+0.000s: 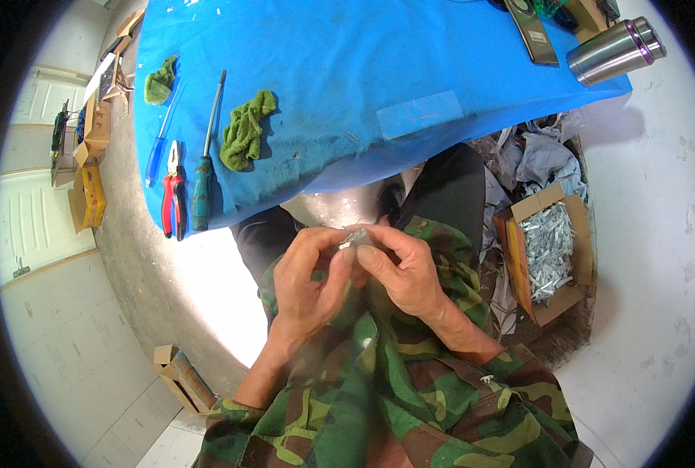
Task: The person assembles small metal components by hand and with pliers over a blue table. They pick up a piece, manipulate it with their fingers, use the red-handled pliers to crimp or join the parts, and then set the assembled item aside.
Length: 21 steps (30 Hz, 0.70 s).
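Observation:
Both my hands meet in front of my chest, below the table's near edge. My left hand [310, 277] and my right hand [398, 269] pinch a small shiny metal piece [355, 236] between thumbs and fingertips. The piece is mostly hidden by the fingers, so its shape is unclear. My camouflage sleeves come up from the lower edge.
A blue-covered table [347, 86] holds red pliers [173, 199], a green-handled screwdriver [203, 175], a blue screwdriver [159, 148], two green rags [246, 129], and a steel flask [616, 51]. A cardboard box of several metal pieces [548, 249] sits on the floor to my right. More boxes [90, 156] stand far left.

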### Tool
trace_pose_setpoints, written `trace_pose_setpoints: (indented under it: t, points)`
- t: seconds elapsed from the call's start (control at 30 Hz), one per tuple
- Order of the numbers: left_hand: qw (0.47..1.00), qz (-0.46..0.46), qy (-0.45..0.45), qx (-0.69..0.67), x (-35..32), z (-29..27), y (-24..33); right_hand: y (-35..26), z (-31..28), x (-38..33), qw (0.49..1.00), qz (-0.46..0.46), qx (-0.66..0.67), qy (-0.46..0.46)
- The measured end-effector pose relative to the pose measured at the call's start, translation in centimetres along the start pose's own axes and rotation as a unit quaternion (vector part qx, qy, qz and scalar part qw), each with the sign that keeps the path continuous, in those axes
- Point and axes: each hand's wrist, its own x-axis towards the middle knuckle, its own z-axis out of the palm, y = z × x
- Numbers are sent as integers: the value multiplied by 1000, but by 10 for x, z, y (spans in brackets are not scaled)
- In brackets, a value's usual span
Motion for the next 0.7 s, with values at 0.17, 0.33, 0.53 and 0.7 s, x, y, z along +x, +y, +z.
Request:
trace_pose_setpoints:
  t: [0.17,0.33,0.53,0.7]
  points:
    - [997,50,-3,65,2,-4,-2,-3,3,-1,992,-56,-110,20]
    - [992,99,8,84,1,-2,-13,-3,1,-1,993,-39,-115,11]
    - [987,98,6,130,0,2,-9,5,-3,-1,999,9,-38,-19]
    - [991,45,10,129,3,-9,-17,-1,-3,-5,998,-4,-1,-55]
